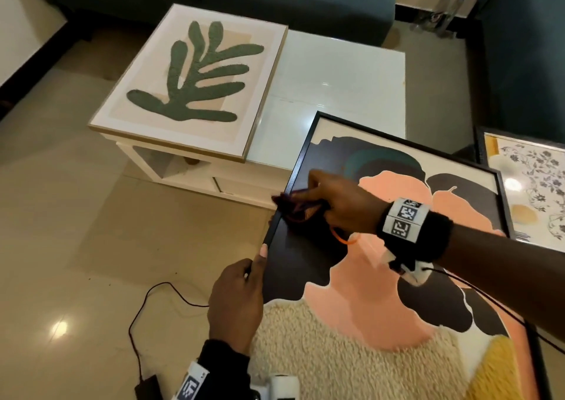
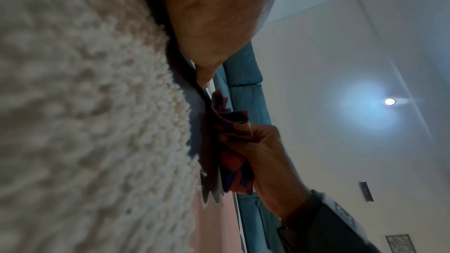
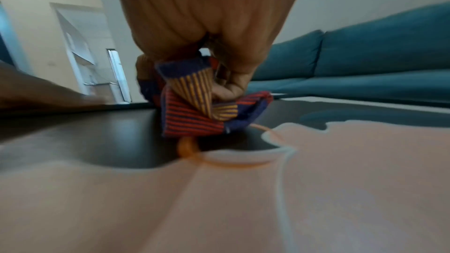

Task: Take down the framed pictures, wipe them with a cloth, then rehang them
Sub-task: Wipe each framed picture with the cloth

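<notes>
Three framed pictures are in view, and the one in work is the black-framed picture (image 1: 382, 247) with pink and dark shapes, which lies tilted in front of the person, its far corner over the white table (image 1: 336, 72). The right hand (image 1: 339, 204) has its fingers curled around a bunched striped cloth (image 1: 293, 210) and presses it on the dark area of the picture, close to the left border of the frame. The left hand (image 1: 235, 305) grips this same left border lower down, thumb on the front face, so the frame is kept steady. The step in hand is then the wiping one — taking down seems already done for this picture, and rehanging is not yet begun. The leaf picture (image 1: 189, 81) lies flat on the table, and a floral picture (image 1: 532, 185) stands at the right edge; if they are wiped already I cannot tell. The next move, in my judgement, calls for drawing the cloth along the border and then over the remaining surface, with light pressure — part of the picture looks woolly and raised, so the cloth could catch there.
</notes>
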